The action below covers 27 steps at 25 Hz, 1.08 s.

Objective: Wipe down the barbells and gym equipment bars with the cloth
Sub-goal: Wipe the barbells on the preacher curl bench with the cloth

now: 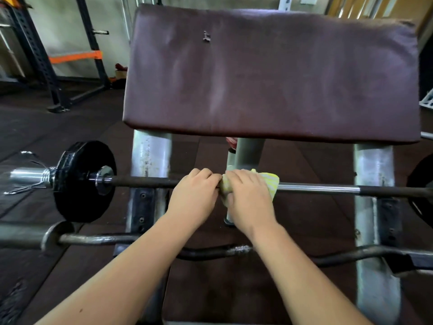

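- At mid-frame, below the pad (269,73), the barbell (145,181) lies level, running left to right across the bench posts (150,156).
- Cloth (270,180), yellow-white striped, is wrapped over the barbell near its middle, and a bunch of it hangs just under the shaft.
- Right hand (248,200) grips the cloth against the barbell, fingers curled over the top, knuckles up.
- Left hand (194,195) grips the bare shaft just left of the cloth, fingers curled over it and touching the cloth edge.
- Shaft is dark left of the hands, shiny right of the cloth, then dark again toward the right edge.
- Black plate (79,181) sits on the left sleeve, with a spring clip (45,178) outside it on the chrome end.
- Second plate (421,191) is cut off by the right edge.
- Pad is maroon, worn and tilted, with a small tear near its top.
- Posts are grey with scuffed paint; a thinner centre post stands behind the hands.
- Curl bar (105,239), wavy and rusty, lies lower and nearer, passing under both forearms.
- Black rack (35,55) stands back left with an orange strap (75,57) across it.
- Floor (46,127) is dark matting.
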### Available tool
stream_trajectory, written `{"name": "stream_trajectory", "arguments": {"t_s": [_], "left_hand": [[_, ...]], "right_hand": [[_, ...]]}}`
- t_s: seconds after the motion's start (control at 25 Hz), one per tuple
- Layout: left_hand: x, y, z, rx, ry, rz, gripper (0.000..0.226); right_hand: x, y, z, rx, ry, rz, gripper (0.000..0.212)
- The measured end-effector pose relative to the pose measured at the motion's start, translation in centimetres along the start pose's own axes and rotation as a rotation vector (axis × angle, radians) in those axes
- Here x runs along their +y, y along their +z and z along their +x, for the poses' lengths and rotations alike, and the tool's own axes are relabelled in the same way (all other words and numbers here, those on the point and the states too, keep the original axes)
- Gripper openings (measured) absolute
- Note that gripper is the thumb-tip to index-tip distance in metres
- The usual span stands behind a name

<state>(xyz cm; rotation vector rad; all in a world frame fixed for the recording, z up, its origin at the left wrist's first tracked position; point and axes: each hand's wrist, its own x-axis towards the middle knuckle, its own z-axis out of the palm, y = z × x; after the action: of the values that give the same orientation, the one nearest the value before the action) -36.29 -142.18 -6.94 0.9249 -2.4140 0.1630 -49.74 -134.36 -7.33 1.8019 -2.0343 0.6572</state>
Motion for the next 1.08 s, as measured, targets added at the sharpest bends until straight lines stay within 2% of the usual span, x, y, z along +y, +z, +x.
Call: {"name": "stream_trajectory", "arguments": {"t_s": [0.12,0.24,0.32,0.4,0.52,0.6,0.68,0.84,0.96,1.08], "left_hand": [[-1.9,-0.7,-0.9,-0.001,-0.024,0.027,0.034],[-3.3,-1.2,-1.8,0.013,-0.048,0.062,0.035],[-4.1,-1.3,-2.3,0.028,-0.062,0.093,0.036],[-4.8,-1.4,-2.8,0.045,-0.083,0.12,0.038],[-6.0,-1.9,-3.4,0.054,-0.116,0.152,0.039],[-6.8,-2.2,-3.6,0.062,-0.116,0.183,0.039],[-7.7,-2.5,-4.1,0.054,-0.134,0.201,0.039],[-9.3,-2.9,-5.0,0.073,-0.174,0.211,0.041],[-9.6,-2.9,-5.3,0.092,-0.189,0.211,0.042],[-9.6,-2.9,-5.5,0.103,-0.237,0.194,0.04]], "right_hand": [[4.7,-1.4,-0.9,0.012,0.026,-0.046,0.053],[10.6,-3.1,-3.4,0.066,0.224,-0.171,0.056],[10.9,-3.0,-3.6,0.098,0.301,-0.187,0.055],[7.5,-2.1,-2.3,0.116,0.271,-0.141,0.051],[-1.0,0.4,0.7,0.041,0.098,-0.056,0.045],[-5.9,1.9,2.4,0.007,0.018,0.048,0.05],[-7.9,2.6,3.1,-0.048,-0.049,0.124,0.055],[-1.3,1.3,1.6,-0.057,-0.076,0.035,0.054],[5.4,-0.8,-0.9,-0.003,0.061,-0.064,0.054],[4.6,-0.5,-0.6,0.046,0.193,-0.141,0.045]]}}
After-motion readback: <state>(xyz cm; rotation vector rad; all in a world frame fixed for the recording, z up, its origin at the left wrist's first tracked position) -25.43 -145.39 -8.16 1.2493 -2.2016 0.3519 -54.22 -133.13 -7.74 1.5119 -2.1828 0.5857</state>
